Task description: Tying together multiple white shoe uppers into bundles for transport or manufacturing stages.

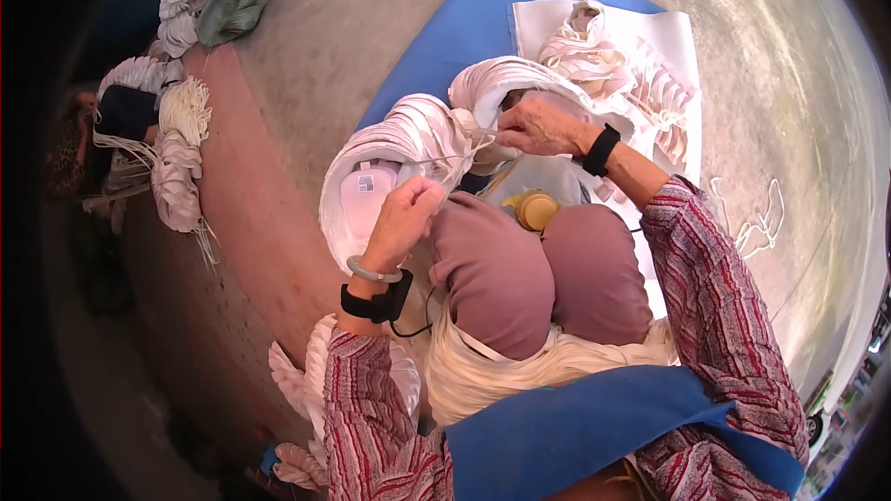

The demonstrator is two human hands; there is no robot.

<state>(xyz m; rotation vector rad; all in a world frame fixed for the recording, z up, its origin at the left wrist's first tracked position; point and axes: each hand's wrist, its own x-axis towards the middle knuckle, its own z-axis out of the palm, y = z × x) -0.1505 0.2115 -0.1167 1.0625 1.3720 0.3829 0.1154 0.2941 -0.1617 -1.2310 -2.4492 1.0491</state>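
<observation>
A white string (483, 136) is pinched by the fingers of the right hand (546, 125), between the left bundle (418, 125) and the right bundle (492, 79). The left hand (401, 221) is held near the left bundle, its fingers curled; whether anything is grasped there cannot be told.

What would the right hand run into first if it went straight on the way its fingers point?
Beyond the pale strand it pinches, the right hand would probably meet the left bundle of white shoe uppers, though depth is hard to judge from this view.
</observation>
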